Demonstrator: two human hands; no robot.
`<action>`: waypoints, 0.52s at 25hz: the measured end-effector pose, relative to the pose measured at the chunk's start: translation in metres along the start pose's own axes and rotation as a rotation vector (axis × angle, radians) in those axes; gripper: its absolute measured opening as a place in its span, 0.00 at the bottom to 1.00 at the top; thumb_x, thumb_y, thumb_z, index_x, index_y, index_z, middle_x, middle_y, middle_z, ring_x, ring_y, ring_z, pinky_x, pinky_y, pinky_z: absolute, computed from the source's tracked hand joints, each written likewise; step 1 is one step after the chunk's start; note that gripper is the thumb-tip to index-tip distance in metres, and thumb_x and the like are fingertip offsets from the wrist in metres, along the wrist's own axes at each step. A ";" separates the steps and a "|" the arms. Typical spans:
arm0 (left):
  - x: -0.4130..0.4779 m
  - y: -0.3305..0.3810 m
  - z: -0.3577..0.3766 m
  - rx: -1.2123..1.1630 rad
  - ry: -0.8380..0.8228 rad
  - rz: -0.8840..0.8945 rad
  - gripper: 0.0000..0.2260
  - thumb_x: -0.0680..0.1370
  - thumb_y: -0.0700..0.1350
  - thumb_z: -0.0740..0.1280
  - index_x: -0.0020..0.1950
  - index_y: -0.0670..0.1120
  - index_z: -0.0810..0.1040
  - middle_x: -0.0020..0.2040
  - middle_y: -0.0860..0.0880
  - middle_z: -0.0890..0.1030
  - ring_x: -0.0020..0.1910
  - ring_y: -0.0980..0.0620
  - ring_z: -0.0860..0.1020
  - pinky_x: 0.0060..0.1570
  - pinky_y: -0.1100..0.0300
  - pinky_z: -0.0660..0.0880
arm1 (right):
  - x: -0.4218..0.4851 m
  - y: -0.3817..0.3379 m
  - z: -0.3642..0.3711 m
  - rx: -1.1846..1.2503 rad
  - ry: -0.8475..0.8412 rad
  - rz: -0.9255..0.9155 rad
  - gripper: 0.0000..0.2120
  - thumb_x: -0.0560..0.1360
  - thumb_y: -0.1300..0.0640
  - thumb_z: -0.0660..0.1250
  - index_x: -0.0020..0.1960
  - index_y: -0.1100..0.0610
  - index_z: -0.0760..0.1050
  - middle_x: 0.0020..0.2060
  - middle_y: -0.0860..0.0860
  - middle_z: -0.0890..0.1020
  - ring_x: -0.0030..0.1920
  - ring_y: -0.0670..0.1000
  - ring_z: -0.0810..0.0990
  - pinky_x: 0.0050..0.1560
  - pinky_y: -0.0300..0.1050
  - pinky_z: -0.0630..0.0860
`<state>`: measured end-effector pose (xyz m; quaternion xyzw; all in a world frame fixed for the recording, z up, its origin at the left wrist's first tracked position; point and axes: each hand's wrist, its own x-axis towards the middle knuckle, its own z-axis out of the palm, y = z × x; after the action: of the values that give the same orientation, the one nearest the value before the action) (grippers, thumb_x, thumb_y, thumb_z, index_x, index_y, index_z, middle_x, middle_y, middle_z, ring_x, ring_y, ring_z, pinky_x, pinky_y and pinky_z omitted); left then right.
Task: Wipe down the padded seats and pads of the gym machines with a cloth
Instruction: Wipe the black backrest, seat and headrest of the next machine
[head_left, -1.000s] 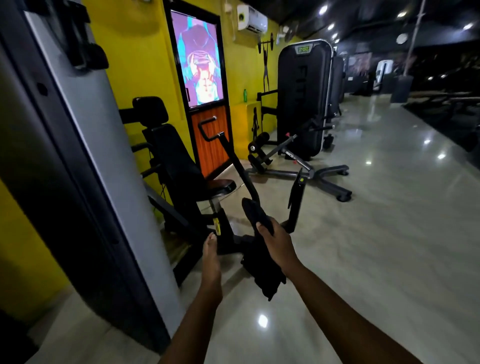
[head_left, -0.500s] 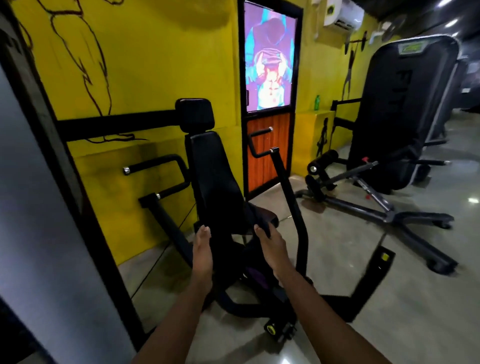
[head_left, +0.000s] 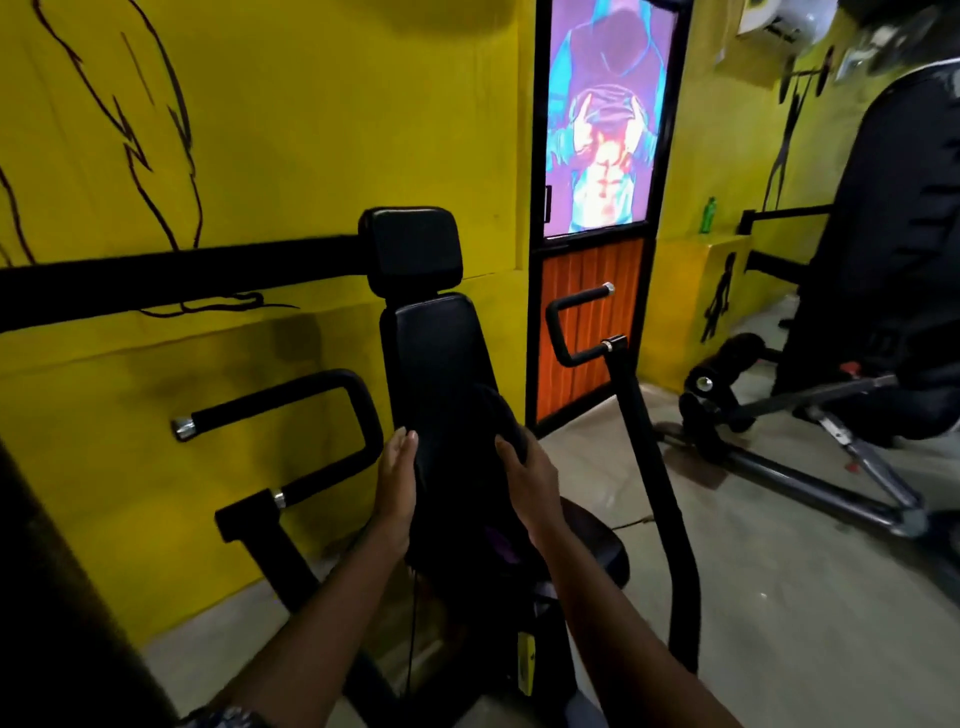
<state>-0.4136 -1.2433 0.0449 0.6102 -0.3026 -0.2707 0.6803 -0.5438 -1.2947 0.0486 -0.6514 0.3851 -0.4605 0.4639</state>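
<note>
Cloth (head_left: 496, 415) hangs clamped in my right hand (head_left: 527, 475), in front of the backrest (head_left: 436, 353). My left hand (head_left: 397, 480) is flat, fingers straight, beside its edge. Wiping looks about to begin; next I press and stroke downward.

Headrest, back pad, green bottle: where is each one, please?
Headrest (head_left: 413, 249): head view, middle of its front face.
Back pad (head_left: 441, 358): head view, upper front face.
Green bottle (head_left: 707, 215): head view, its body.
</note>
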 end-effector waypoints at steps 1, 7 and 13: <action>0.027 -0.002 0.006 0.010 -0.001 -0.007 0.22 0.82 0.50 0.54 0.75 0.45 0.59 0.75 0.46 0.61 0.74 0.48 0.60 0.65 0.59 0.59 | 0.028 0.006 0.007 0.001 0.002 -0.007 0.14 0.77 0.49 0.61 0.61 0.52 0.74 0.52 0.53 0.80 0.54 0.52 0.78 0.56 0.54 0.75; 0.189 0.000 0.027 0.083 0.000 0.041 0.22 0.82 0.48 0.55 0.75 0.43 0.59 0.75 0.46 0.62 0.73 0.48 0.61 0.63 0.61 0.60 | 0.186 0.045 0.061 0.040 0.035 -0.057 0.15 0.78 0.53 0.62 0.64 0.54 0.73 0.54 0.55 0.79 0.57 0.53 0.77 0.57 0.53 0.74; 0.383 -0.020 0.028 0.359 0.077 0.128 0.24 0.80 0.49 0.60 0.75 0.43 0.59 0.74 0.43 0.61 0.73 0.46 0.62 0.64 0.61 0.60 | 0.342 0.094 0.121 0.035 0.081 -0.091 0.19 0.79 0.52 0.61 0.68 0.55 0.70 0.61 0.55 0.76 0.63 0.55 0.72 0.61 0.52 0.71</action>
<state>-0.1775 -1.5464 0.0580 0.7114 -0.3578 -0.1450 0.5872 -0.3399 -1.6075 0.0241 -0.6409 0.3652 -0.5139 0.4379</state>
